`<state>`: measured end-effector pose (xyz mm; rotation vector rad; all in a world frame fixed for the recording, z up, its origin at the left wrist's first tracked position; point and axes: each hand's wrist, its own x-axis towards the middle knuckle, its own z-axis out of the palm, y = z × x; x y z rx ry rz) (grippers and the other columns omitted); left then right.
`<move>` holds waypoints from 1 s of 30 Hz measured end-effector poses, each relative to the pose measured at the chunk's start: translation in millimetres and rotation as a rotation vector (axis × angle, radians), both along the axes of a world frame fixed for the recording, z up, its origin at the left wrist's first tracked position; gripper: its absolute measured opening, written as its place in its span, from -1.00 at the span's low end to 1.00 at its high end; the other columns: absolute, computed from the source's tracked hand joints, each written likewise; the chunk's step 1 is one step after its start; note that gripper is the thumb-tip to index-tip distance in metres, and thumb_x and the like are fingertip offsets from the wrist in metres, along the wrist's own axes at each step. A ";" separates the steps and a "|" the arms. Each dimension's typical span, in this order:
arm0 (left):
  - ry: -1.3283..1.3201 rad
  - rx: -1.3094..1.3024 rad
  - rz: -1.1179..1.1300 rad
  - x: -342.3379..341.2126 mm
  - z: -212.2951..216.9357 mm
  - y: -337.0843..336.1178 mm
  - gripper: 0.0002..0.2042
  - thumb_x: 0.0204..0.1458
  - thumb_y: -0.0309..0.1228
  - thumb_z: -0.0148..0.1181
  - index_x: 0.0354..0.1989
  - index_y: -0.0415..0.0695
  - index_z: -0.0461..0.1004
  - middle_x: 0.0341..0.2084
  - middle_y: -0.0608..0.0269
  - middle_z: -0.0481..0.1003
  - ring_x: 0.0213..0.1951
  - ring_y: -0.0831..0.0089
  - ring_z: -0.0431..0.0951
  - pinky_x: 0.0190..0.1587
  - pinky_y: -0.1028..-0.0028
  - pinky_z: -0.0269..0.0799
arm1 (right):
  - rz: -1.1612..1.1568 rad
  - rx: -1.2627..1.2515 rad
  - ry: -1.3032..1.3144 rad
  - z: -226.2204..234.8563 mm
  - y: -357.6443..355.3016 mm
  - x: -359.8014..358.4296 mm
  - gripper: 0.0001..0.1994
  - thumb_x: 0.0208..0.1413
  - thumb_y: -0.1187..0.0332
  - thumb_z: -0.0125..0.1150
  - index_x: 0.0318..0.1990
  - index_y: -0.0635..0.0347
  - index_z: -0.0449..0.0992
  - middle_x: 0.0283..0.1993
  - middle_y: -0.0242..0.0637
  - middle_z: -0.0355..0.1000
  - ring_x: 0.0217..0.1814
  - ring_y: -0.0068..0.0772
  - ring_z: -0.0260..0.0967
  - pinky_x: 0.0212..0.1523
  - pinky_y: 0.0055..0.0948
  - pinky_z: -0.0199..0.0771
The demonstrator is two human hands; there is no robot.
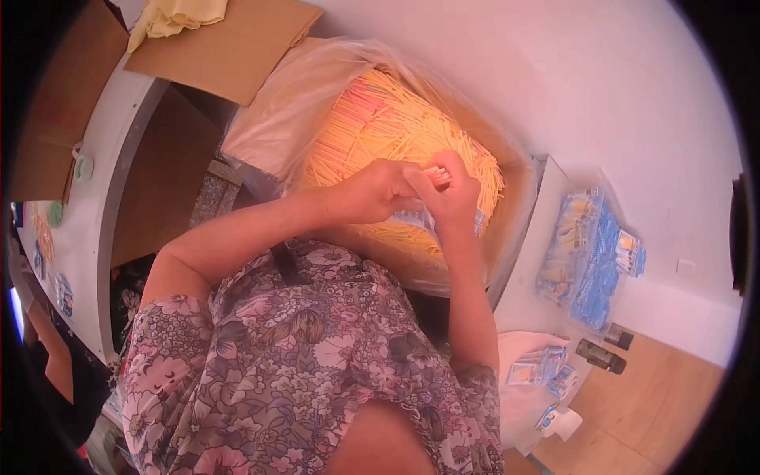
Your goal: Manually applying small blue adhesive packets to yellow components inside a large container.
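Observation:
Over an open cardboard box (518, 194) lined with clear plastic, my two hands meet in front of me. Thin yellow, orange and pink sticks (388, 131) fill the box in a loose heap. My right hand (453, 198) is closed round a small bundle of sticks (438, 176), whose pale ends poke out at the top. Pressed against it, my left hand (376, 190) has its fingers curled in; what they pinch is hidden. Below the hands shows part of a clear and blue plastic packet (412, 216), mostly covered by them.
Stacked blue and clear packets (594, 261) lie on the white surface at right, with several more packets (538, 366) nearer me. A cardboard flap (226, 47) with a yellow cloth (178, 16) is at upper left. Another person's arm (51, 348) shows at far left beyond a white table (119, 182).

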<state>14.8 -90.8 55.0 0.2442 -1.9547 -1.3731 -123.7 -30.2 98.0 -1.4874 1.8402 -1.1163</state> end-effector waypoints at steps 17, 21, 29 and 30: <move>-0.150 0.642 -0.201 0.2 -1.9 -12.2 -0.83 0.11 -0.40 0.10 -0.31 -0.27 0.51 -0.47 0.43 0.49 -0.38 0.73 0.40 -0.28 0.62 0.36 | 0.302 0.067 1.136 -27.8 72.7 -51.6 -0.83 -0.03 0.40 0.18 -0.53 0.24 0.36 -0.59 -0.22 0.41 -0.64 -0.29 0.36 -0.59 -0.39 0.38; -0.124 0.703 -0.157 -2.5 -1.3 -12.7 -0.84 0.09 -0.43 0.11 -0.31 -0.29 0.53 -0.46 0.36 0.52 -0.41 0.69 0.45 -0.31 0.61 0.39 | -0.304 0.078 -0.467 31.2 52.8 -44.6 -0.86 0.08 0.41 0.10 -0.50 0.20 0.37 -0.57 -0.42 0.33 -0.61 -0.59 0.30 -0.62 -0.52 0.35; -0.185 0.790 -0.150 -0.6 -0.6 -13.1 -0.84 0.12 -0.38 0.09 -0.30 -0.22 0.52 -0.47 0.39 0.52 -0.40 0.70 0.46 -0.30 0.62 0.41 | -0.296 0.199 -0.435 -3.1 52.6 -51.6 -0.95 0.05 0.47 0.07 -0.42 0.22 0.42 -0.55 -0.32 0.41 -0.51 -0.51 0.38 -0.53 -0.53 0.35; -0.184 0.817 -0.159 0.2 -0.4 -14.2 -0.84 0.12 -0.38 0.09 -0.30 -0.22 0.52 -0.47 0.40 0.52 -0.40 0.70 0.46 -0.30 0.62 0.40 | -0.131 0.263 -0.032 -14.3 54.0 -52.0 -0.96 0.02 0.47 0.08 -0.39 0.21 0.43 -0.54 -0.24 0.42 -0.51 -0.36 0.39 -0.51 -0.47 0.36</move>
